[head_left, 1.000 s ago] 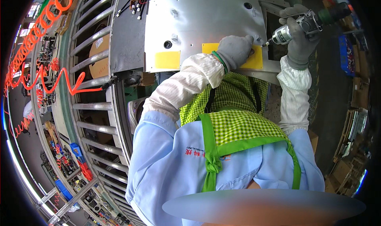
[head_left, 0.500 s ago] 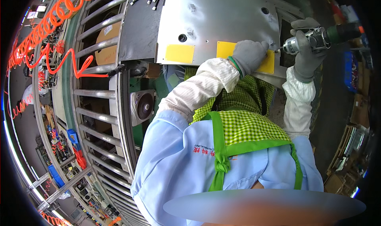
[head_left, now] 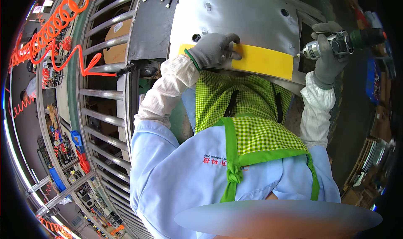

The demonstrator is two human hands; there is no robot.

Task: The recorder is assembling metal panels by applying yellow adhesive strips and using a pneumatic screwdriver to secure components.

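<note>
A curved grey metal panel [head_left: 243, 20] stands in front of me, with a long yellow label [head_left: 264, 61] along its lower edge. My left hand [head_left: 212, 49], in a grey glove, lies flat on the left end of that label and presses on the panel. My right hand [head_left: 326, 56], also gloved, grips a power screwdriver [head_left: 336, 43]. Its bit points left at the panel's right edge, just beyond the label's end. I wear a light blue jacket and a green checked apron.
A roller conveyor [head_left: 105, 92] of grey bars runs down the left side. An orange coiled air hose [head_left: 63, 33] hangs above it. A cardboard box [head_left: 117, 39] sits behind the rollers. Bins and tools line the floor at far left; stacked items lie at right.
My left hand has slid from the label's right part to its left end. The screwdriver in my right hand has stayed at the panel's right edge. My head has leaned in closer.
</note>
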